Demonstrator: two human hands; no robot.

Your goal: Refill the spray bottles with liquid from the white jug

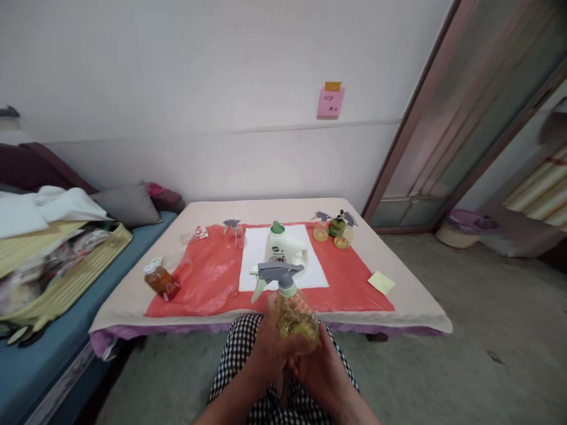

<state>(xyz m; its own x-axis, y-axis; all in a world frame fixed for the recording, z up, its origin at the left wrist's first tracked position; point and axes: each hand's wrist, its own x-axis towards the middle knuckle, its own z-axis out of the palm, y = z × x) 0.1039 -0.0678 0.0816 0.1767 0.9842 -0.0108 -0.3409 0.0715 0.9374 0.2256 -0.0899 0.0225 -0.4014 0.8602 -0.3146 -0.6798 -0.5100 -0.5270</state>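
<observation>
The left hand (271,337) is wrapped around the side and front of a clear, rounded plastic spray bottle (297,314) with yellowish liquid inside, while the right hand (322,367) is cupped against its lower right side, so both are holding it. The bottle is over the person's lap in black-and-white checked cloth (243,337), this side of the table's near edge, upright but leaning slightly, its grey and pale-green trigger head (280,272) pointing left. How firmly the right palm bears the base is hard to tell, as the fingers overlap there. If the smooth plastic is wet, the bottle could slide through the grip and drop onto the lap or the grey floor (425,378). A hard squeeze might push liquid out at the neck if the collar is loose. A forward swing could knock the white, handled plastic jug (290,245) on the white sheet (256,251), or ruck up the thin red plastic sheet (204,289) under that.
</observation>
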